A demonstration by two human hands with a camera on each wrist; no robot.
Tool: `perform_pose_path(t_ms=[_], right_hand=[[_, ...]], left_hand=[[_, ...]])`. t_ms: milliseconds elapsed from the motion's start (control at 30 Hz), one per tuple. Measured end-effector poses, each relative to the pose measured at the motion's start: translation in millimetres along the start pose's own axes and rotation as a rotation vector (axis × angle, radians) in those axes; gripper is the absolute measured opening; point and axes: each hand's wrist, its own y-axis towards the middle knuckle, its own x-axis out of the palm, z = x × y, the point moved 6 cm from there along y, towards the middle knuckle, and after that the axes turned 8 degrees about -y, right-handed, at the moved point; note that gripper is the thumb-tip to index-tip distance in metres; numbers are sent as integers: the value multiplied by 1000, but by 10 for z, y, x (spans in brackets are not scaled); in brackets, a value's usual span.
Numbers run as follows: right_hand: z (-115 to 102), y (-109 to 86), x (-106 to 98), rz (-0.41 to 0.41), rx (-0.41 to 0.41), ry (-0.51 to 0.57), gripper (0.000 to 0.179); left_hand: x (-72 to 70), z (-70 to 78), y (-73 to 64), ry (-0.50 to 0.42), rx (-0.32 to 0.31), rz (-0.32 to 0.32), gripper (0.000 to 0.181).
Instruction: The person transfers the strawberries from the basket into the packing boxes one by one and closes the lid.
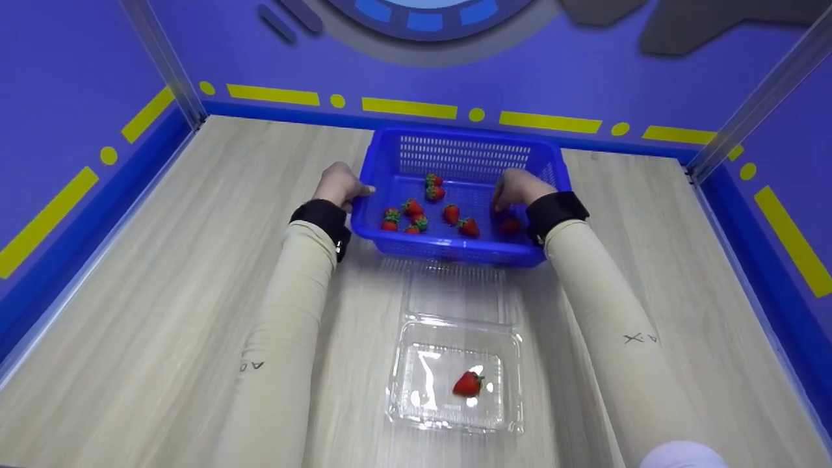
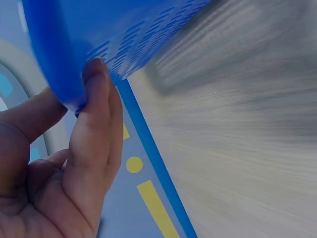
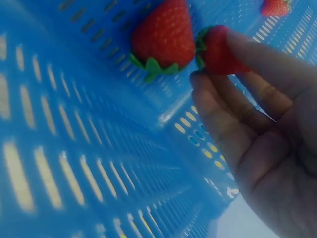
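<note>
My left hand (image 1: 339,184) grips the left rim of a blue plastic basket (image 1: 448,243), thumb on one side and fingers on the other in the left wrist view. Inside the basket's right end, my right hand (image 1: 518,188) pinches a strawberry (image 3: 221,50) between thumb and fingers. Close beside it lies another strawberry (image 3: 166,37) with green leaves. Several more strawberries (image 1: 468,227) are spread over the basket floor, mostly toward the left and middle. Nearer to me, a clear plastic clamshell box (image 1: 403,390) lies unfolded, with one strawberry (image 1: 468,383) in its tray.
The clamshell's transparent lid (image 1: 455,296) lies flat toward the basket, its far edge by the basket's front wall. Blue panels (image 1: 416,84) with yellow marks enclose the wooden tabletop (image 1: 195,273) at the back and both sides.
</note>
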Motion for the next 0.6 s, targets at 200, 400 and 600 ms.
perform_pose_path(t_ms=[200, 400, 600], right_hand=[[-38, -20, -95, 65, -58, -10, 20], [-57, -125, -287, 149, -123, 59, 22], [-142, -309, -464, 227, -174, 86, 24]], left_hand=[[-5, -43, 7, -90, 17, -24, 36], [45, -49, -6, -6, 140, -19, 39], [-2, 70, -88, 88, 304, 58, 60]])
